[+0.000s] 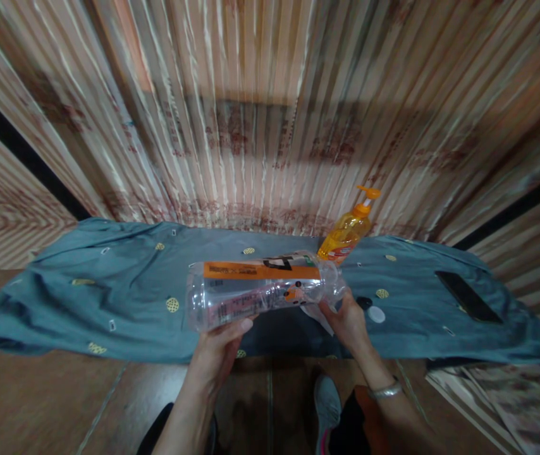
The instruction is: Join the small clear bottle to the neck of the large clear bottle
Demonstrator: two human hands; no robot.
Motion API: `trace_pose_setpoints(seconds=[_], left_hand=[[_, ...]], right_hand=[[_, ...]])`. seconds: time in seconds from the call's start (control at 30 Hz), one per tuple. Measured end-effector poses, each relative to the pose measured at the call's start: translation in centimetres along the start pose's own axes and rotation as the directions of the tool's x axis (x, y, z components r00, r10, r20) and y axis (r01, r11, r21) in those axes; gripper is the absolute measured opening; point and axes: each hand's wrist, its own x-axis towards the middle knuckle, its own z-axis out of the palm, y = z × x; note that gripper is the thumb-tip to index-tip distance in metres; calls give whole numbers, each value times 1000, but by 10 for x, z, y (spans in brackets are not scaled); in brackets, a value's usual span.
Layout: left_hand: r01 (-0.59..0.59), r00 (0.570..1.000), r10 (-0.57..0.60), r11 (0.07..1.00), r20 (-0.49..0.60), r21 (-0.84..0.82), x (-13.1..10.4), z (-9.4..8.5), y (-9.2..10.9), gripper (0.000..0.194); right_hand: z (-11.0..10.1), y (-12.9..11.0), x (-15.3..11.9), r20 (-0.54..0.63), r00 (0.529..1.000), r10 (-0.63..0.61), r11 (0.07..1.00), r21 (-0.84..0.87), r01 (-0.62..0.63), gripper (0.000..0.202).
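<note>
"Since it lies sideways in both hands, what does the clear plastic bottle look like?"

"It is large and see-through, with an orange label band running lengthwise, small dark print on it and a bold black mark towards the right. Its base points left, its narrower end right. It is held above the middle of the patterned blue-green cloth, nearer the front edge than the side ends."

"And around it?"

"Just beyond the narrower end, by the cloth's back edge, a pump bottle of orange-yellow liquid leans in view. The clear one overlaps its foot, so I can't tell whether they touch. A white disc and a small dark round piece sit beside the right hand; a dark flat slab lies further towards the right end. Pleated curtains hang past the back edge."

"How are the hands set?"

"The left hand reaches over the front edge and supports the base end from below, thumb pressed on the near side, other fingers hidden. The right one is closed at the narrower end, its fingertips partly hidden; a silvery bracelet circles that wrist."
</note>
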Motion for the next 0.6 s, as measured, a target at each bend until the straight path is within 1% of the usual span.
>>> trace_pose_setpoints(seconds=[0.27, 0.43, 0.6], left_hand=[[10, 1000, -10, 1000, 19, 14, -1, -3, -2, 34], [15, 1000, -15, 1000, 12, 13, 0, -4, -3, 32], [21, 1000, -21, 1000, 10, 16, 0, -4, -3, 30]], right_hand=[[-2, -2, 0, 23, 1000, 13, 1000, 15, -13, 56], [-2, -1, 0, 19, 1000, 19, 1000, 15, -19, 57], [-3, -3, 0, 39, 999, 37, 999, 18, -38, 54]])
